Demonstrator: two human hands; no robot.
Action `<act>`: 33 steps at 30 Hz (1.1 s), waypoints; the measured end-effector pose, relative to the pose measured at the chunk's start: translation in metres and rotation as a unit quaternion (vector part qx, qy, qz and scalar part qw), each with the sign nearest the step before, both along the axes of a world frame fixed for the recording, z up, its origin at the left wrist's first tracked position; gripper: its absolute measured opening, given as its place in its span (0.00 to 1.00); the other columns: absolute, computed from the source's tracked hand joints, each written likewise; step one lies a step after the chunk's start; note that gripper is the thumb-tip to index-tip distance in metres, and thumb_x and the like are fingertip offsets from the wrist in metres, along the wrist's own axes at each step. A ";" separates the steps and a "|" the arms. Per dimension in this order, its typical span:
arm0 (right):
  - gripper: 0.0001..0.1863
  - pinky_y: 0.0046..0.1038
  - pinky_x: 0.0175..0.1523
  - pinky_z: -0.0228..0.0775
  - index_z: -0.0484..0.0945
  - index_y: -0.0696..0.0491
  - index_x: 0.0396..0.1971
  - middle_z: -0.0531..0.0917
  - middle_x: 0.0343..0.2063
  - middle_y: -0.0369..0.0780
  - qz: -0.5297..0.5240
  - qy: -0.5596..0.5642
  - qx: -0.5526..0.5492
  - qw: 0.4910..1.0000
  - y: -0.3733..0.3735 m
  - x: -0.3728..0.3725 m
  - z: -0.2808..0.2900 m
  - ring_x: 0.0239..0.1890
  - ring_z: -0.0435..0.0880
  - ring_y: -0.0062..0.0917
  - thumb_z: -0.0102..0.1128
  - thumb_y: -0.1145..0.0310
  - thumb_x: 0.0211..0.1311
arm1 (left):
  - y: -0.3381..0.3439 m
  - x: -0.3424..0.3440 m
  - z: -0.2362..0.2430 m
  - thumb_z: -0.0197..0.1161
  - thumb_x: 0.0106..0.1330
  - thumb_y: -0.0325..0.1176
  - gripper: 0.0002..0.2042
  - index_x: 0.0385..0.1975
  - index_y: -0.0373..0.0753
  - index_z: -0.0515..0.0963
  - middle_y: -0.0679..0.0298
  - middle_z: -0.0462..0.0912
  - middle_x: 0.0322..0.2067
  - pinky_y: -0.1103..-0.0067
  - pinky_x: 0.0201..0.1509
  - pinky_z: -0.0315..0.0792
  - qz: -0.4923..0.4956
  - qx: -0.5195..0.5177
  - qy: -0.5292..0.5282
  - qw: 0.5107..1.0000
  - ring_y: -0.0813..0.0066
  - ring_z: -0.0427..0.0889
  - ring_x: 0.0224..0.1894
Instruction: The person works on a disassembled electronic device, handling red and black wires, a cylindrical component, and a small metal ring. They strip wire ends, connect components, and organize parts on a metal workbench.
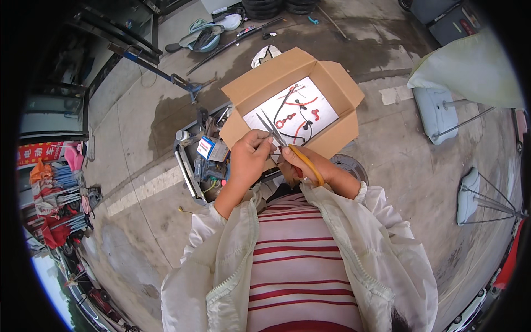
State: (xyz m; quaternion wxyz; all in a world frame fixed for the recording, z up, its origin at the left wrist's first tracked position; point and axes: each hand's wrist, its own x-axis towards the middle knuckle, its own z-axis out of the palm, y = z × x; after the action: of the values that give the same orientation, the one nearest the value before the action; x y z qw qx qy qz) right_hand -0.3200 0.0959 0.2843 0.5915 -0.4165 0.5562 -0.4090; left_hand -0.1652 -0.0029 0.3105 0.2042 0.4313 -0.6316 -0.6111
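Note:
My right hand (326, 174) grips a pair of scissors (307, 161) by the yellow-orange handles. Their blades are spread apart and point up and left, over the near edge of a cardboard box (345, 135). Close beside the blades, the fingers of my left hand (249, 156) are pinched together; what they hold, if anything, is too small to make out. Inside the box, a white sheet (323, 99) lies on the bottom. On it are black and red cables (285, 105) and several small red parts (285, 121).
Left of the box stands an open tray of tools (199, 174) with a small blue-and-white carton (212, 149). A blue-ended metal stand (188, 86) leans beyond it. Farther off are a basin (202, 39) and black tires (263, 8). Light-blue bases (435, 115) with rods stand at right.

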 end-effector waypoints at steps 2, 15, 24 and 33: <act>0.39 0.29 0.35 0.70 0.72 0.62 0.36 0.76 0.25 0.39 0.044 -0.082 0.071 0.993 -0.002 -0.003 -0.006 0.27 0.74 0.29 0.37 0.33 0.64 | -0.004 0.000 -0.002 0.56 0.67 0.28 0.07 0.37 0.30 0.76 0.63 0.82 0.25 0.84 0.31 0.70 -0.009 0.011 -0.006 1.000 0.82 0.77 0.27; 0.49 0.35 0.55 0.66 0.75 0.68 0.45 0.79 0.42 0.59 0.091 0.115 0.178 0.973 -0.005 -0.008 -0.003 0.49 0.77 0.42 0.33 0.28 0.61 | -0.015 -0.004 -0.034 0.57 0.66 0.27 0.06 0.34 0.30 0.77 0.65 0.79 0.22 0.84 0.29 0.68 -0.071 0.049 -0.031 0.996 0.83 0.74 0.24; 0.41 0.29 0.29 0.65 0.71 0.61 0.20 0.70 0.15 0.40 -0.054 0.088 0.142 0.985 0.014 -0.018 -0.033 0.20 0.69 0.26 0.39 0.31 0.62 | -0.012 -0.015 -0.052 0.57 0.67 0.28 0.05 0.38 0.33 0.75 0.62 0.83 0.33 0.83 0.40 0.69 -0.001 0.081 0.105 0.991 0.80 0.76 0.34; 0.31 0.26 0.31 0.64 0.71 0.58 0.25 0.69 0.18 0.35 -0.101 0.075 0.084 0.988 0.024 -0.021 -0.024 0.23 0.67 0.22 0.45 0.41 0.66 | -0.023 -0.001 -0.051 0.56 0.67 0.24 0.05 0.40 0.35 0.74 0.61 0.75 0.44 0.75 0.48 0.75 0.021 0.010 0.290 0.957 0.74 0.78 0.40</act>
State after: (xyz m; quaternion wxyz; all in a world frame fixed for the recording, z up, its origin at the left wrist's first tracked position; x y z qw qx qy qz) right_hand -0.3411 0.1200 0.2605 0.5365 -0.3364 0.6705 -0.3865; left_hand -0.1659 -0.0260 0.2595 0.3868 0.2505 -0.5302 -0.7117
